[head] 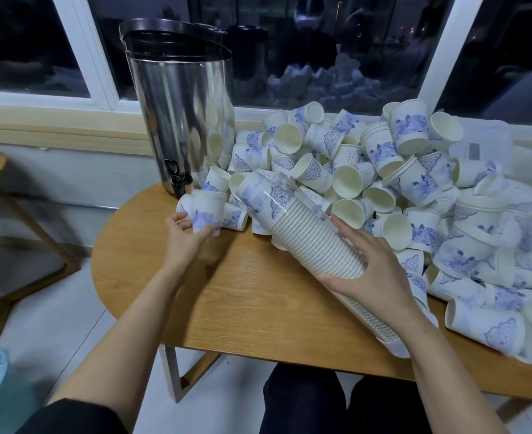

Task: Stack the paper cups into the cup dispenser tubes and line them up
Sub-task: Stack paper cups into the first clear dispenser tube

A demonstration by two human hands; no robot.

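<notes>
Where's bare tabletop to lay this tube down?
Free: wood between the left hand holding a cup, the dispenser tube in the right hand, and the near table edge. Crowded: loose cups bury the right half, back to the urn.

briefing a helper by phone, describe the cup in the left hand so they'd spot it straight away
Find the tall steel urn at the wooden table's back left. Just in front of its black tap, at the left edge of the cup pile, the left hand grips one cup. It alone is held up in fingers, while its neighbours lie loose on the table.
</notes>
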